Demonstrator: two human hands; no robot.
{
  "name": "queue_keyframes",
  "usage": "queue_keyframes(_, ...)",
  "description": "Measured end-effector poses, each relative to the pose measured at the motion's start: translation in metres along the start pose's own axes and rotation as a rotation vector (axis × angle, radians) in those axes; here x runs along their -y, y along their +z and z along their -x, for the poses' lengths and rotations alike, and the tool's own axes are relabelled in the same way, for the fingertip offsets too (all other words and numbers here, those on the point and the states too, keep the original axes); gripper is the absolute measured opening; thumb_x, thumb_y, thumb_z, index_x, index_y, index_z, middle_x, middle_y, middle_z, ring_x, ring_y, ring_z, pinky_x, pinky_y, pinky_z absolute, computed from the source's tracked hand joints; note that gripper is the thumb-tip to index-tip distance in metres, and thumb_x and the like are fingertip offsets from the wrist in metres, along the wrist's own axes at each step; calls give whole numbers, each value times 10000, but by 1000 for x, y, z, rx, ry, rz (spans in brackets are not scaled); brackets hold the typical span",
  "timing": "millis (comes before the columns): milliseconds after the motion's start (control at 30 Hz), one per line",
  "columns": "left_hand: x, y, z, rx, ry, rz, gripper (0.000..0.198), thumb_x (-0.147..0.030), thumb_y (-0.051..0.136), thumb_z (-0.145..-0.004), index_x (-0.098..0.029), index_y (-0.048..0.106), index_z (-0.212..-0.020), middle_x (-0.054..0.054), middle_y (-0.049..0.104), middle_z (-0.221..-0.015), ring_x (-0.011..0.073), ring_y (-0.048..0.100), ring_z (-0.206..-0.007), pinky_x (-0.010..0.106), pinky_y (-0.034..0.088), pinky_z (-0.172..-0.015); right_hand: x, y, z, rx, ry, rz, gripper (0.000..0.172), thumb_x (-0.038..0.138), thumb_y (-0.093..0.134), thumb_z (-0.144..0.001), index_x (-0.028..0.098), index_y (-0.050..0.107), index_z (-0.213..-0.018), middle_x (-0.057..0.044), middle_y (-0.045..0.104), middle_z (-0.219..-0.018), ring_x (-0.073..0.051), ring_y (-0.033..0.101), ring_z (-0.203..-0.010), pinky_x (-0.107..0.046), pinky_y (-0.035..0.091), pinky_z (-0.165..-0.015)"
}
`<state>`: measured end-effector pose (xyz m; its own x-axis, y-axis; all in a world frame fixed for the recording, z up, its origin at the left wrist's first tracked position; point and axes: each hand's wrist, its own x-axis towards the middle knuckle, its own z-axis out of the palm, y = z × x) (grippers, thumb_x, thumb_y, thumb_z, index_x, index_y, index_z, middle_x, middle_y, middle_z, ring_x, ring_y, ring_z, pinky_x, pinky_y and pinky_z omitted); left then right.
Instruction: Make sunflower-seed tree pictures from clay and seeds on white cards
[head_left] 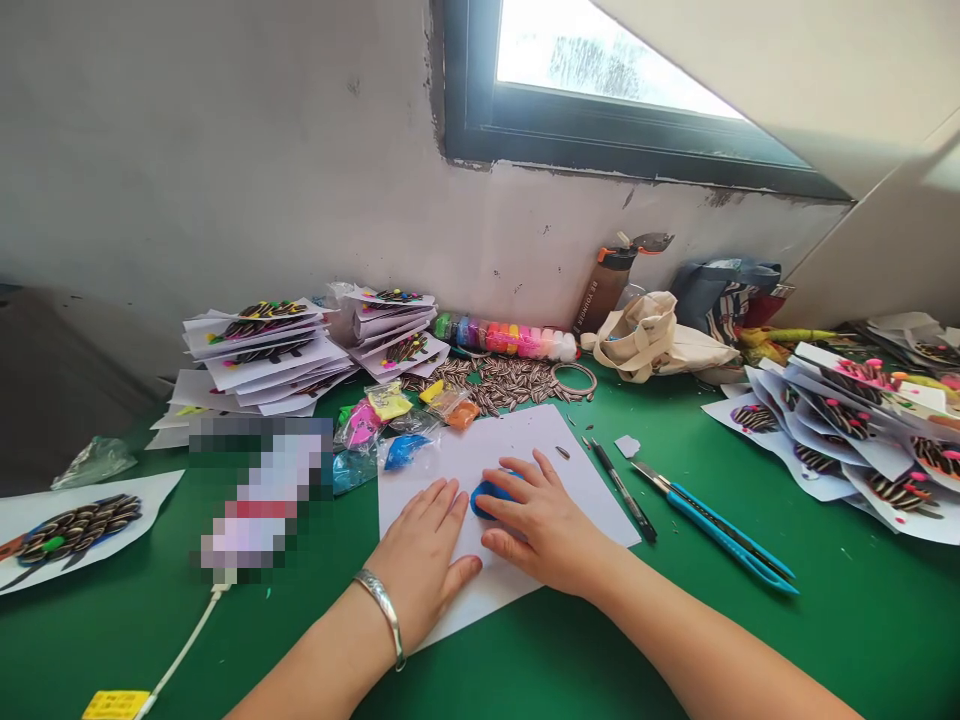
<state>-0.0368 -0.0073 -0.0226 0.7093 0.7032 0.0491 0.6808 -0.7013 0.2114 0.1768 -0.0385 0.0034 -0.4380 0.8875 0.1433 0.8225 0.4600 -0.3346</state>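
A white sheet of paper (517,440) lies on the green table. On it is a flat blue piece of clay (484,497), partly hidden under the fingers of my right hand (536,520), which are spread over it. My left hand (426,545) rests flat on the left part of the sheet, just left of the blue clay, with nothing in it. A silver bangle (381,610) is round my left wrist. Bags of coloured clay, one blue (406,451), one yellow (389,402), touch or sit near the sheet's upper left edge.
Striped seeds (499,383) are heaped behind the sheet. To the right lie a black pen (624,492) and blue tweezers (720,525). Decorated paper stacks (262,350) stand on both sides. A brown bottle (602,290) and cloth bag (645,340) are at the wall.
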Motion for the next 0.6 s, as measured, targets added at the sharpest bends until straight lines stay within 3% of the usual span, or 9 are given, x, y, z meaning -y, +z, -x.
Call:
queue_keyframes(200,10,13,3,-73,29,-2,572,-522,374,-930,-180,420,-1387,126,407,-1459,296,360,-1344,464,363,-1082,-2,0,1,-15,-18,-14,307,422,446,-934,278,598,-1158,-52,559,-1309,-261,409,-1253,-581,156,-1091)
queue_keyframes(400,10,6,3,-47,21,21,552,-525,333,-943,-196,452,-1370,116,410,-1458,291,358,-1344,468,355,-1083,-4,1,0,-29,-20,-50,272,392,477,-928,270,615,-1129,-51,612,-1232,-235,451,-1204,-529,196,-1083)
queue_keyframes(600,7,-5,1,-68,3,67,472,-468,324,-962,-226,506,-1325,93,463,-1424,272,411,-1313,450,392,-1060,-6,3,-2,-34,37,-126,440,366,508,-912,246,476,-1333,-87,619,-1228,-245,478,-1202,-525,237,-1076)
